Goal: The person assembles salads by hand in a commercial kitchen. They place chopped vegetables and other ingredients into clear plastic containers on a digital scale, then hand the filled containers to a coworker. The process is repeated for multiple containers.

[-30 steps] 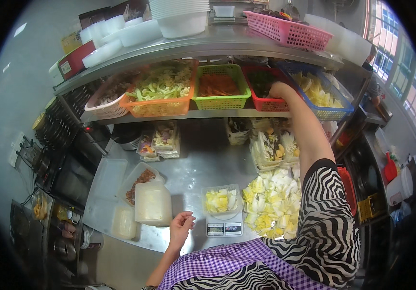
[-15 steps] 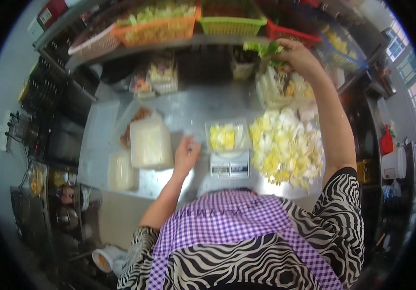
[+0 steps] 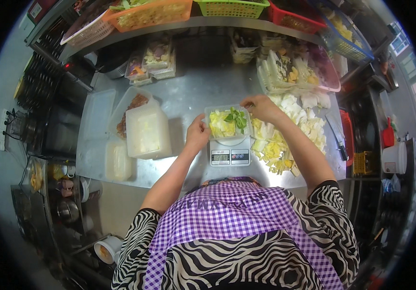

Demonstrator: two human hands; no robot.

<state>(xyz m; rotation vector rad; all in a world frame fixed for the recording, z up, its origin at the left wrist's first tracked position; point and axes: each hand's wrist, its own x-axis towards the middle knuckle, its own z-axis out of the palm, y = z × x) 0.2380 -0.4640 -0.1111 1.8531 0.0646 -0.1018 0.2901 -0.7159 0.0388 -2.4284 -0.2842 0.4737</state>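
A clear plastic container (image 3: 206, 111) stands on a white kitchen scale (image 3: 215, 163) in front of me. Chopped yellow cabbage (image 3: 221, 126) fills its left part, and a sprig of green leaves (image 3: 237, 119) lies on the right. My left hand (image 3: 197, 133) pinches the container's left rim with bent fingers. At the far right corner, my right hand (image 3: 263, 108) has its fingers closed on the rim. A heap of cut cabbage (image 3: 278, 147) spreads on the steel table just right of the scale, partly under my right forearm.
To the left stand a white plastic tub (image 3: 148, 133) and a container of reddish-brown food (image 3: 134, 106). A knife (image 3: 336, 137) lies by the table's right edge. Packed containers (image 3: 285, 72) sit at the back right. Overhead, a shelf (image 3: 208, 21) bears coloured baskets, including an orange one (image 3: 152, 17).
My right hand has come down from the back right to the container, and the green leaves now lie inside it. My left hand has moved to the container's left rim.
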